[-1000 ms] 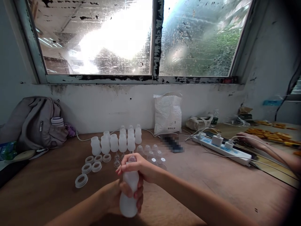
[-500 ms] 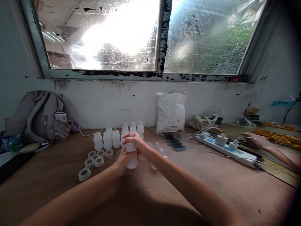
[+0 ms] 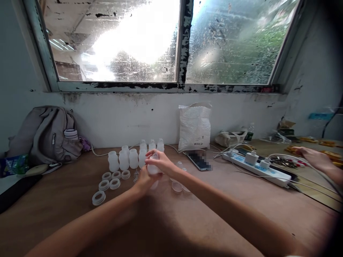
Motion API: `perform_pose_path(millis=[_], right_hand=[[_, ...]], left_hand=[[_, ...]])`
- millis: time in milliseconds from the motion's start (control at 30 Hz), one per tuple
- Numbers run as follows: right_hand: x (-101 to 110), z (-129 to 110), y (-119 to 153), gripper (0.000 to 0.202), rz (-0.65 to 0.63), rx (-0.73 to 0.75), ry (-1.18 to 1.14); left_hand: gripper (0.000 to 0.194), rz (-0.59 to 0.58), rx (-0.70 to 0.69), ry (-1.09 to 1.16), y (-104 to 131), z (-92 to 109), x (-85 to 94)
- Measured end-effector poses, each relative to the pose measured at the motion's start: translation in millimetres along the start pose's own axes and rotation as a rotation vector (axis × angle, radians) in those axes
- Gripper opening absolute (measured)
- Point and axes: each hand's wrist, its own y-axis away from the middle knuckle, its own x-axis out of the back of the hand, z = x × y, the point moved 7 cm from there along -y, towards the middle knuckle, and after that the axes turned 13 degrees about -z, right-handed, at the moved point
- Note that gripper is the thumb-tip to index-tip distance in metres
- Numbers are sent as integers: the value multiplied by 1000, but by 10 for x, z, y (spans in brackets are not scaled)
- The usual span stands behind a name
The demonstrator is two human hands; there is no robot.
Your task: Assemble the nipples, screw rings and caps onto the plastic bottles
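Observation:
My left hand (image 3: 147, 181) is wrapped round a frosted baby bottle (image 3: 153, 170), from below and to the left. Closed over the bottle's upper part is my right hand (image 3: 163, 163), its fingers bent across the neck. My fingers partly cover the bottle. Behind and left of it stand several more frosted bottles (image 3: 113, 162), the back ones topped with clear teats. Several white screw rings (image 3: 99, 198) lie on the table left of my left hand. Small clear teats (image 3: 135, 175) lie just beside that hand. Right of the bottle are clear domed caps (image 3: 177, 186), partly behind my right forearm.
A phone (image 3: 198, 160) lies before a white plastic bag (image 3: 194, 128). To the right are a power strip (image 3: 257, 169) with cables and a co-worker's hand (image 3: 312, 157) near yellow parts (image 3: 328, 143). A grey backpack (image 3: 45, 137) leans at the left wall.
The bottle has come up slightly and to the right in my hands. The co-worker's hand has moved right, uncovering a pile of small metal parts.

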Motion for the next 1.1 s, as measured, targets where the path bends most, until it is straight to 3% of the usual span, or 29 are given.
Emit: perform_pose_path(millis=[67,133,200,267,367,500,833,1100], right_hand=[[-27,-36,230,44,-190,13,305],[42,-39,466,63,-267,50,592],[180,-20,670,61,-199,112,861],[344,47,844,46,-22,146,1079],[462,260,1028,31,103,141,1231],[416,481,1102,27,5,94,1283],[241,407,1129,27,16,98,1148],[375,223,1148,30,264,263,793]], left_hand=[[49,-24,-34,-29,184,-24,-45],[53,-34,-52,-53,325,-66,-40],[49,-4,-52,-65,408,-134,23],[44,32,-47,-95,439,-210,90],[43,-28,-49,-166,423,-295,67],[43,-137,-87,-199,405,-323,-36],[54,-209,-104,-175,410,-305,-81],[51,-209,-105,-193,413,-319,-67]])
